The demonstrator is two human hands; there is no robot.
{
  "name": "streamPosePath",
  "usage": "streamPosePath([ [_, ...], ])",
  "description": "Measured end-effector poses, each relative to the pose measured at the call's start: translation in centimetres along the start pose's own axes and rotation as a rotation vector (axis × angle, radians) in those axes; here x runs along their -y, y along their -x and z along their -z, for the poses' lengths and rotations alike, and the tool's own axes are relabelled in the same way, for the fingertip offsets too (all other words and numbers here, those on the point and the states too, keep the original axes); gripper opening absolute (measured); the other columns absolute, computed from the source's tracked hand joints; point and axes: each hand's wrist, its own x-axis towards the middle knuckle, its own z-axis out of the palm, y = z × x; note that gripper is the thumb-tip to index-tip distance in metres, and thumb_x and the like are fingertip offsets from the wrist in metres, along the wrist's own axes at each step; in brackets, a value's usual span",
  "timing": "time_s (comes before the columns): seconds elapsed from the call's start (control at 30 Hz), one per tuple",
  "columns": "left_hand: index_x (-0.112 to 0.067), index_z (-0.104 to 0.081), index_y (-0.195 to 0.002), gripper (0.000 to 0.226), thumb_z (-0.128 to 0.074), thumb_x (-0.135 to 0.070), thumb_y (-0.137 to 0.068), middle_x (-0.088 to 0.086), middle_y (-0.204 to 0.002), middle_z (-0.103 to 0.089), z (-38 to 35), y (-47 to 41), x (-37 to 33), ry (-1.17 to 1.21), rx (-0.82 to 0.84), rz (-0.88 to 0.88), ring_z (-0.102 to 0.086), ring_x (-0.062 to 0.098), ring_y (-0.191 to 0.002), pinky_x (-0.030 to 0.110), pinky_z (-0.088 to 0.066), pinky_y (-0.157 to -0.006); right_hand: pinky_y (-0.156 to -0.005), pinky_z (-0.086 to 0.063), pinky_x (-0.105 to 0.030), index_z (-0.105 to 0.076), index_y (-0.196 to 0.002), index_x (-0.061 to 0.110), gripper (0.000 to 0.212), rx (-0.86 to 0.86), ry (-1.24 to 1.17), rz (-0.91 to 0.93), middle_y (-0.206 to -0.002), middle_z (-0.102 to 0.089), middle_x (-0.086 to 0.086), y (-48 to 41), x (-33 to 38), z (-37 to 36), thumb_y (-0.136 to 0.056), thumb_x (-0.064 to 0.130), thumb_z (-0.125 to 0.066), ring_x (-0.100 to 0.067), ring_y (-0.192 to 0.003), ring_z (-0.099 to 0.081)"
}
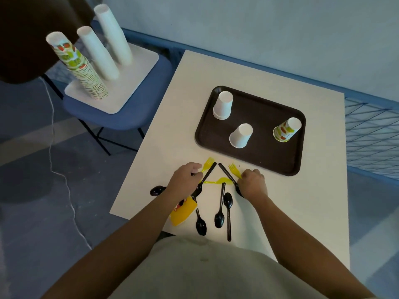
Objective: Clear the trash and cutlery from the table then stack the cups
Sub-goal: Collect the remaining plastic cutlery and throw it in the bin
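Observation:
Black plastic spoons (219,209) and yellow forks lie scattered at the near edge of the white table (302,201). My left hand (184,180) grips a yellow fork (206,164) together with a black spoon handle. My right hand (252,184) grips another yellow fork (235,170) and a black spoon (226,172). A third yellow fork (218,181) lies flat between my hands. A yellow wrapper (183,213) sits under my left forearm. On the brown tray (265,152) stand two upturned white cups (223,105) (241,135) and a printed cup (286,130).
A blue chair (121,108) to the left of the table carries a white board (140,67) with three tall cup stacks, one of them printed (77,65). A white cable (64,182) runs over the floor. A blue wire rack (371,134) stands at the right.

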Motion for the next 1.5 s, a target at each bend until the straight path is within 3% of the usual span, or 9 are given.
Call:
streamPosePath([
  [0.2, -0.025, -0.061, -0.138, 0.035, -0.056, -0.029, -0.103, -0.002, -0.133, -0.063, 0.6, -0.9, -0.1, -0.030, 0.090, -0.020, -0.062, 0.013, -0.109, 0.025, -0.045, -0.090, -0.074, -0.041, -0.032, -0.064, -0.084, 0.015, 0.005, -0.217, -0.345, -0.007, -0.090, -0.058, -0.005, 1.4, 1.0, 1.1, -0.087, 0.016, -0.067, -0.030, -0.091, -0.057],
  [0.37, -0.025, -0.063, -0.135, 0.035, -0.059, -0.030, -0.101, -0.001, -0.123, -0.067, 0.2, -1.5, -1.4, -0.043, 0.138, -0.036, -0.066, 0.017, -0.102, 0.033, -0.053, -0.096, -0.063, -0.046, -0.023, -0.066, -0.079, 0.019, 0.016, -0.122, -0.758, -0.026, -0.070, -0.062, 0.009, 3.0, 3.8, 1.6, -0.083, 0.022, -0.082, -0.012, -0.064, -0.058],
  [0.5, -0.026, -0.064, -0.131, 0.034, -0.064, -0.033, -0.098, -0.002, -0.109, -0.069, -0.1, -1.8, -2.1, -0.100, 0.173, -0.043, -0.067, 0.017, -0.099, 0.030, -0.053, -0.086, -0.062, -0.054, -0.035, -0.065, -0.079, 0.012, 0.020, 0.009, -1.049, -0.025, -0.059, -0.062, 0.006, 3.6, 5.8, 1.7, -0.083, 0.014, -0.084, -0.022, -0.059, -0.064],
  [0.7, -0.022, -0.076, -0.095, 0.010, -0.068, -0.025, -0.093, -0.002, -0.074, -0.075, 0.2, -1.8, -2.0, -0.142, 0.131, -0.105, -0.066, 0.007, -0.071, 0.021, -0.045, -0.063, -0.068, -0.058, -0.041, -0.065, -0.079, 0.007, 0.020, 0.078, -1.119, 0.014, -0.064, -0.068, -0.011, 3.4, 7.1, 1.8, -0.083, 0.015, -0.084, -0.025, -0.061, -0.065],
  [1.0, -0.022, -0.079, -0.101, 0.013, -0.074, -0.029, -0.091, -0.007, -0.091, -0.075, 0.1, -1.9, -1.5, -0.150, 0.067, -0.134, -0.068, 0.008, -0.086, 0.007, -0.044, -0.066, -0.069, -0.059, -0.035, -0.066, -0.087, 0.005, 0.018, 0.205, -1.154, 0.055, -0.075, -0.069, -0.011, 3.1, 6.9, 3.0, -0.088, 0.017, -0.079, -0.026, -0.067, -0.068],
  [1.13, -0.023, -0.072, -0.107, 0.013, -0.069, -0.027, -0.095, -0.006, -0.097, -0.075, 0.0, -2.0, -1.3, -0.116, 0.063, -0.081, -0.067, 0.007, -0.093, 0.016, -0.049, -0.075, -0.077, -0.046, -0.026, -0.070, -0.097, 0.014, 0.012, -0.015, -0.695, 0.049, -0.094, -0.067, -0.003, 1.5, 4.6, 2.7, -0.091, 0.023, -0.070, -0.018, -0.083, -0.065],
  [1.23, -0.023, -0.067, -0.115, 0.021, -0.067, -0.028, -0.095, -0.006, -0.104, -0.075, 0.1, -1.9, -1.4, -0.099, 0.076, -0.040, -0.067, 0.012, -0.101, 0.031, -0.057, -0.084, -0.088, -0.046, -0.033, -0.066, -0.114, 0.016, 0.031, -0.029, -0.244, 0.060, -0.114, -0.056, -0.007, 1.0, 2.4, 1.8, -0.089, 0.033, -0.069, -0.028, -0.107, -0.056],
  [1.33, -0.023, -0.062, -0.115, 0.019, -0.060, -0.025, -0.097, -0.007, -0.103, -0.075, 0.2, -1.8, -1.5, -0.076, 0.071, -0.008, -0.067, 0.014, -0.095, 0.026, -0.051, -0.073, -0.095, -0.049, -0.043, -0.061, -0.122, 0.019, 0.039, 0.045, -0.071, 0.049, -0.123, -0.048, -0.007, 1.5, 1.4, 1.1, -0.090, 0.041, -0.065, -0.032, -0.116, -0.046],
  [1.5, -0.023, -0.056, -0.109, 0.012, -0.046, -0.023, -0.103, -0.005, -0.086, -0.075, 0.0, -1.4, -1.8, -0.070, 0.059, -0.010, -0.055, 0.011, -0.066, 0.027, -0.047, -0.063, -0.084, -0.050, -0.041, -0.063, -0.110, 0.016, 0.020, -0.003, 0.038, 0.103, -0.110, -0.048, -0.006, 2.0, 0.8, 0.2, -0.094, 0.027, -0.056, -0.031, -0.106, -0.050],
])
